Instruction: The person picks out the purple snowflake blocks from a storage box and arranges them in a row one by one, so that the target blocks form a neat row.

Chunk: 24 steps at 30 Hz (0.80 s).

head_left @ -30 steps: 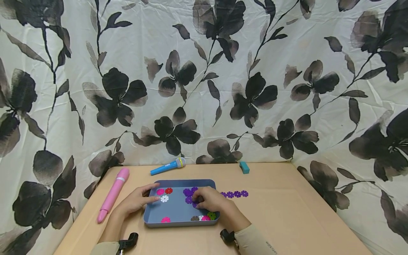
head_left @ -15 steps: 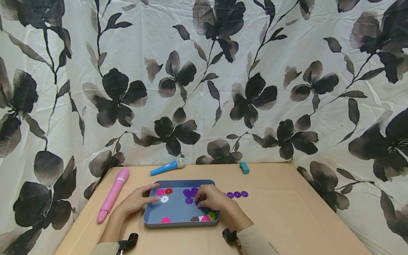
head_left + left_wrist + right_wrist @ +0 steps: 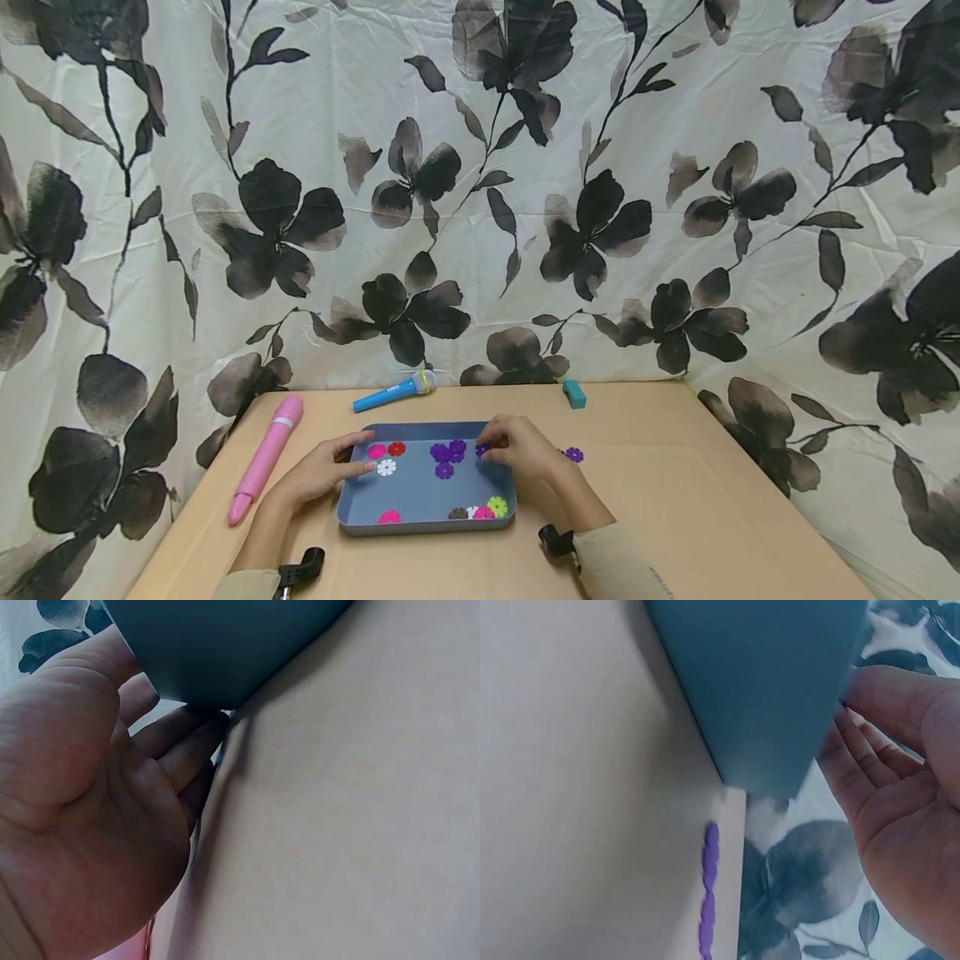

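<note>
A grey-blue tray (image 3: 420,497) stands on the table with small flower-shaped pieces inside. My left hand (image 3: 322,471) grips its left side, the thumb over the rim and the fingers around the outer wall (image 3: 225,645). Above the tray's right rim, my right hand (image 3: 521,450) pinches a purple flower piece (image 3: 481,450), mostly covered by the fingertips. Several purple flower pieces (image 3: 445,471) lie together in the tray. A row of purple flowers (image 3: 708,885) lies on the table right of the tray, largely hidden by the right hand in the head view.
Pink, red and white flowers (image 3: 386,468) lie at the tray's left; a green flower (image 3: 497,506) and others sit along its front. Around it are a pink microphone-like stick (image 3: 266,458), a blue toy microphone (image 3: 393,392) and a teal block (image 3: 574,394). A floral curtain (image 3: 480,208) hangs behind.
My right hand has lifted a purple flower from the tray's purple group and moved right, to the tray's right rim. The left hand has stayed on the tray's left side.
</note>
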Each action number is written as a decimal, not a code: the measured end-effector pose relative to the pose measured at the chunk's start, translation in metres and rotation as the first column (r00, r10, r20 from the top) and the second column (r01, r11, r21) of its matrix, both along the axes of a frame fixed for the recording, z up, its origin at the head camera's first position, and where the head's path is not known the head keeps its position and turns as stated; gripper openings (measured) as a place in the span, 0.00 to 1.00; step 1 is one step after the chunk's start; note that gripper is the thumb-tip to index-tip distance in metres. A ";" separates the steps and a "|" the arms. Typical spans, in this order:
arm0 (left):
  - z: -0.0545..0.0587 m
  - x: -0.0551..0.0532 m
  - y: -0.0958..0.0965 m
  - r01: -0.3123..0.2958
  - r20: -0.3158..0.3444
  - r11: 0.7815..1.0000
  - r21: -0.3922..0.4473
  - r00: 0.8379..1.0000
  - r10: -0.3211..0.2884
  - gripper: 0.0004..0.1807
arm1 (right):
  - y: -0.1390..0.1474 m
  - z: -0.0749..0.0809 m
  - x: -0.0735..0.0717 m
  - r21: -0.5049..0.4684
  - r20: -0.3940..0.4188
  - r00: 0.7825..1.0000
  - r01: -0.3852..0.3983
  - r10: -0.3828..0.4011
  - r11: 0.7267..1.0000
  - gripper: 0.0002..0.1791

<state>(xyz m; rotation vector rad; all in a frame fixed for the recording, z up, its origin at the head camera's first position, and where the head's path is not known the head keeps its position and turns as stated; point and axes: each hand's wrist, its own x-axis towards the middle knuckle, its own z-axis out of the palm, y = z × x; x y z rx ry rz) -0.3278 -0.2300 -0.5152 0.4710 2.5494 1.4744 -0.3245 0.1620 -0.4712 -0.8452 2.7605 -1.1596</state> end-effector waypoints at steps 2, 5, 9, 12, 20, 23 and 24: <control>0.001 0.000 0.000 -0.002 -0.002 1.000 0.004 1.000 0.002 0.38 | 0.007 0.003 -0.002 -0.014 -0.012 1.000 0.010 -0.010 1.000 0.09; 0.002 0.001 -0.001 0.005 -0.007 1.000 0.014 1.000 -0.005 0.38 | 0.018 0.007 -0.004 -0.034 -0.030 0.999 0.029 -0.030 0.999 0.09; 0.002 0.001 -0.001 0.008 -0.004 0.999 0.035 1.000 -0.008 0.37 | 0.034 0.009 -0.007 -0.056 -0.060 0.996 0.061 -0.064 0.997 0.09; 0.002 0.002 -0.001 0.007 -0.002 0.999 0.042 1.000 -0.007 0.37 | 0.048 0.010 -0.009 -0.072 -0.067 0.994 0.085 -0.090 0.994 0.09; 0.001 0.003 -0.001 0.004 0.009 0.999 0.041 1.000 -0.005 0.37 | 0.084 0.011 -0.011 -0.061 -0.005 0.986 0.167 -0.168 0.984 0.12; 0.001 0.002 0.000 0.016 0.004 0.999 0.051 1.000 -0.016 0.36 | 0.099 0.011 -0.011 -0.049 0.036 0.976 0.217 -0.215 0.975 0.13; 0.002 0.002 0.000 0.017 0.001 0.998 0.053 1.000 -0.017 0.36 | 0.104 0.012 -0.011 -0.046 0.047 0.972 0.231 -0.229 0.972 0.14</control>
